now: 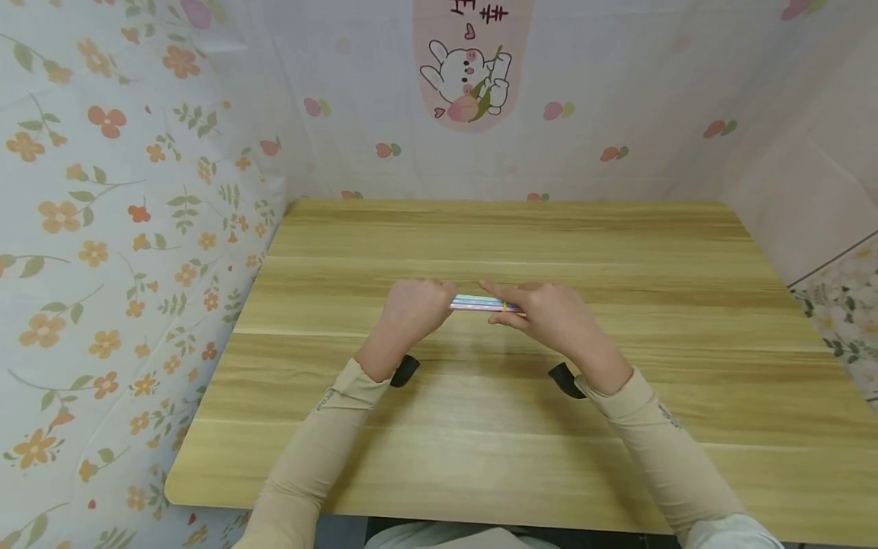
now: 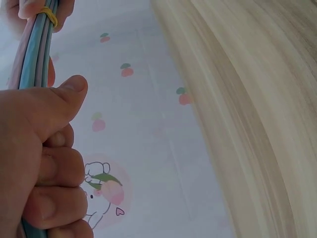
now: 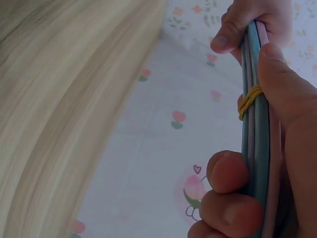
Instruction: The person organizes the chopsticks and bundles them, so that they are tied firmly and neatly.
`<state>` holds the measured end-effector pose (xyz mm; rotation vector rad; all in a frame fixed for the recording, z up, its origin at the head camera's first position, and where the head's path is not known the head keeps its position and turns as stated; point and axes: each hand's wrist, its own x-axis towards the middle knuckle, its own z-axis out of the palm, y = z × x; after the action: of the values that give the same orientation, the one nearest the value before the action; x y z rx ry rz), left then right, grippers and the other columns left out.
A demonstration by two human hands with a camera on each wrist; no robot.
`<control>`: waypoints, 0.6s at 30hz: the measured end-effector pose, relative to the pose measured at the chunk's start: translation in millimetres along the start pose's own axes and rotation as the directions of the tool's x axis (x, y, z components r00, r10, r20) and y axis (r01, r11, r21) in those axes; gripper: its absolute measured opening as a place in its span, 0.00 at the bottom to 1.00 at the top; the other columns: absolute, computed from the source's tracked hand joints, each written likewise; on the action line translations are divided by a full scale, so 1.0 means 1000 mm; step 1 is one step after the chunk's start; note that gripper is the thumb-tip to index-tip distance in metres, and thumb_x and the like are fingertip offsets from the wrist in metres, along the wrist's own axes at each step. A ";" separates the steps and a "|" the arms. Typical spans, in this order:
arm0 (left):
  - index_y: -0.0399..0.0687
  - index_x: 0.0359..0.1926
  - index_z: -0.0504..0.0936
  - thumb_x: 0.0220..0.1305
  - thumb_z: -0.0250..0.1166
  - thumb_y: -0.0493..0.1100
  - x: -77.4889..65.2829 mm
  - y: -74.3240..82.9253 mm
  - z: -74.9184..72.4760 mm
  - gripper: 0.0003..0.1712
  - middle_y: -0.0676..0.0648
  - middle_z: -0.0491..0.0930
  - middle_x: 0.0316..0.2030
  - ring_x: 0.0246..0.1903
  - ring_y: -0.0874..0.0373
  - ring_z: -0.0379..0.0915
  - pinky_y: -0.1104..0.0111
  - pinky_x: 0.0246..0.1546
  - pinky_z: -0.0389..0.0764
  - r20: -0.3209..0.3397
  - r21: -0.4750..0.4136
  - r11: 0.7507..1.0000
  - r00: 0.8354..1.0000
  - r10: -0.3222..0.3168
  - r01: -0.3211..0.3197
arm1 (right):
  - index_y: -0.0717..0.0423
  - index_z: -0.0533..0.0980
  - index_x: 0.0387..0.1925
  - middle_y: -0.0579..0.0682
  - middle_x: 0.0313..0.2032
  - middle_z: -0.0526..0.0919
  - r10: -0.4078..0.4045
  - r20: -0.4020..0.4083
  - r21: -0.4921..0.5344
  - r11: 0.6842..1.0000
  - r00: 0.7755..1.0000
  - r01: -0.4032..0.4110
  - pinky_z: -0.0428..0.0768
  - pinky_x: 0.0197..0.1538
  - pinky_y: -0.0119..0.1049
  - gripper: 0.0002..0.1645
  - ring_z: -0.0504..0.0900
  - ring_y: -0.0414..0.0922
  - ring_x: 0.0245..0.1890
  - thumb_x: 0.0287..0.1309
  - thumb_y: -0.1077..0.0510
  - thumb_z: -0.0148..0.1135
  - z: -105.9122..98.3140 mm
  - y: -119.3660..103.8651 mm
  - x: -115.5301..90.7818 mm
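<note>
Wood-grain table [image 1: 439, 450] is gonna be my reference for everything, and it sits in a corner with printed cloth around it. Behind the table's far edge hangs a pale back sheet [image 1: 329, 69] dotted with little fruit prints, plus a bunny picture [image 1: 473, 80] roughly above the middle of that edge. Along the table's left side there's a flowery curtain [image 1: 103, 252], orange blossoms and green leaves all over. Main thing going on: a bundle of thin sticks [image 1: 473, 303] in pastel blue, pink and lilac, held over the middle part of the table, lying crosswise and more or less in line with the far edge. Left hand [image 1: 417, 306] has it in a proper fist on the end toward the table's left side, fingers wrapped round and a bit of the sticks poking out past them. Right hand [image 1: 552, 314] grasps the end toward the table's right side, fingers curled around, thumb along the sticks. Yellow band [image 3: 250, 101] loops round the bundle between the two, right by the right thumb. Both forearms come in over the table's near edge in beige sleeves [image 1: 309, 450], with a dark piece [image 1: 405, 371] showing under each wrist.
</note>
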<state>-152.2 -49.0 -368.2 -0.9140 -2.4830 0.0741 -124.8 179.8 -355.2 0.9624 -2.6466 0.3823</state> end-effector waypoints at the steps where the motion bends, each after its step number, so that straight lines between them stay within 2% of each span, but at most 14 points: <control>1: 0.50 0.18 0.73 0.59 0.66 0.43 0.000 0.000 0.000 0.15 0.55 0.65 0.10 0.13 0.65 0.45 0.74 0.11 0.49 -0.001 -0.003 1.000 1.000 -0.001 0.001 | 0.43 0.74 0.60 0.44 0.18 0.77 -0.001 -0.001 -0.007 1.000 1.000 0.001 0.64 0.18 0.30 0.33 0.70 0.37 0.15 0.52 0.42 0.66 0.000 0.000 0.000; 4: 0.50 0.17 0.72 0.59 0.66 0.42 0.000 0.000 0.000 0.16 0.56 0.63 0.10 0.13 0.65 0.45 0.74 0.11 0.49 -0.011 -0.008 1.000 1.000 -0.001 0.000 | 0.45 0.73 0.61 0.46 0.21 0.81 0.002 0.005 -0.014 1.000 1.000 -0.002 0.65 0.18 0.31 0.36 0.72 0.38 0.16 0.50 0.41 0.67 0.000 -0.001 0.000; 8: 0.51 0.14 0.65 0.57 0.65 0.38 -0.001 -0.001 0.001 0.21 0.56 0.53 0.10 0.14 0.65 0.42 0.74 0.11 0.47 -0.022 -0.019 1.000 1.000 0.000 0.000 | 0.51 0.75 0.60 0.51 0.31 0.85 0.028 0.015 0.039 0.999 1.000 -0.028 0.74 0.23 0.35 0.35 0.78 0.41 0.21 0.50 0.44 0.69 -0.001 0.002 -0.001; 13: 0.53 0.14 0.54 0.53 0.61 0.32 -0.003 -0.004 0.003 0.25 0.56 0.45 0.12 0.16 0.64 0.38 0.74 0.13 0.44 -0.028 -0.037 0.999 1.000 -0.012 0.011 | 0.57 0.82 0.46 0.51 0.34 0.84 0.077 0.010 0.115 0.990 0.997 -0.077 0.78 0.30 0.37 0.22 0.79 0.42 0.26 0.51 0.49 0.70 -0.004 0.005 -0.004; 15: 0.53 0.14 0.53 0.52 0.60 0.31 -0.004 -0.005 0.003 0.25 0.56 0.44 0.13 0.16 0.64 0.38 0.74 0.13 0.43 -0.038 -0.037 0.999 0.999 -0.013 0.011 | 0.57 0.82 0.41 0.50 0.32 0.83 0.092 0.018 0.117 0.989 0.996 -0.094 0.77 0.30 0.37 0.18 0.77 0.41 0.25 0.52 0.50 0.70 -0.005 0.005 -0.004; 18: 0.53 0.14 0.53 0.51 0.60 0.31 -0.004 -0.005 0.003 0.25 0.56 0.45 0.12 0.16 0.64 0.38 0.74 0.13 0.43 -0.055 -0.031 0.999 0.998 -0.011 0.009 | 0.57 0.82 0.39 0.49 0.32 0.83 0.102 0.029 0.125 0.987 0.994 -0.105 0.77 0.30 0.36 0.15 0.78 0.40 0.26 0.53 0.52 0.69 -0.007 0.003 -0.004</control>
<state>-153.7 -55.0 -371.8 -0.9041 -2.4443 0.0071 -122.9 186.6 -351.1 0.8727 -2.7280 0.5719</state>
